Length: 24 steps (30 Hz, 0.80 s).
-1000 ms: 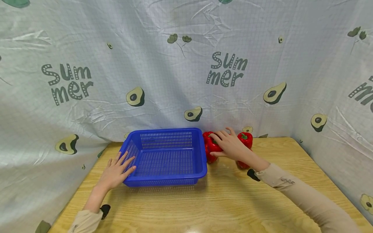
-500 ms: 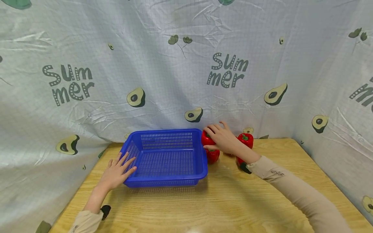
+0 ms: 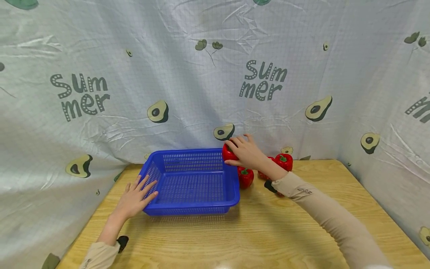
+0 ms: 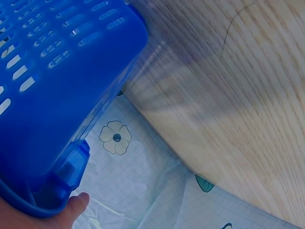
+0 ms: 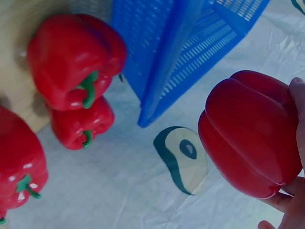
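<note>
My right hand [image 3: 246, 152] grips a red bell pepper [image 5: 255, 133] and holds it up at the right rim of a blue plastic basket [image 3: 191, 204]. In the right wrist view the fingers curl round the pepper's side, clear of the basket wall. My left hand [image 3: 132, 200] rests on the basket's left rim with its fingers spread. The left wrist view shows only part of that hand [image 4: 71, 210] at the rim. Another red bell pepper [image 3: 246, 178] stands on the table just right of the basket.
Farther right on the wooden table [image 3: 208, 243] are more red bell peppers [image 3: 284, 161], partly hidden behind the right forearm. A printed cloth [image 3: 188, 93] hangs behind the table's back edge and along both sides.
My right hand has lifted a bell pepper from the group beside the basket and carried it left and up to the rim. The left hand has stayed in place.
</note>
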Motion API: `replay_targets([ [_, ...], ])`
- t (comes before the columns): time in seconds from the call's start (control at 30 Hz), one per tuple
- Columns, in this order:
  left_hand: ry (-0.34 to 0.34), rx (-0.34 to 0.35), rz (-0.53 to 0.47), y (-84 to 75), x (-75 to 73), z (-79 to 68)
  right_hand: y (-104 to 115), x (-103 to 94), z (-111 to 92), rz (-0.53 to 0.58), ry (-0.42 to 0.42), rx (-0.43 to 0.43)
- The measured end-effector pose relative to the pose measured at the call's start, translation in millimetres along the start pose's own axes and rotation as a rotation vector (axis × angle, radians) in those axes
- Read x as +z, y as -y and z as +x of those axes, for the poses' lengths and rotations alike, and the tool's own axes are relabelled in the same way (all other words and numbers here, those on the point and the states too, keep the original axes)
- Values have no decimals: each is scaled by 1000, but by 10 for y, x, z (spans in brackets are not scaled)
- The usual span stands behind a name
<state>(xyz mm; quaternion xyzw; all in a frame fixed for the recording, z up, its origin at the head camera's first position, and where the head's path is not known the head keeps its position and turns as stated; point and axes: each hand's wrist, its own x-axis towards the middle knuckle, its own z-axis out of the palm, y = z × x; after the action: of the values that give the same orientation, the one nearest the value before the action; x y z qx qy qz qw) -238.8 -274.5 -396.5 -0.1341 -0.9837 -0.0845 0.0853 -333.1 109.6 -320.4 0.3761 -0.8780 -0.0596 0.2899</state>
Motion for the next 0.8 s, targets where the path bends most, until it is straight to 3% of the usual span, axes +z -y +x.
replay_targets([
  [0.3,3,-2,4,5,7,-5,116,56,209,49,24,-19],
  [0.8,-2,-7,-3,23,18,-1,253,452,341,36,126,-5],
])
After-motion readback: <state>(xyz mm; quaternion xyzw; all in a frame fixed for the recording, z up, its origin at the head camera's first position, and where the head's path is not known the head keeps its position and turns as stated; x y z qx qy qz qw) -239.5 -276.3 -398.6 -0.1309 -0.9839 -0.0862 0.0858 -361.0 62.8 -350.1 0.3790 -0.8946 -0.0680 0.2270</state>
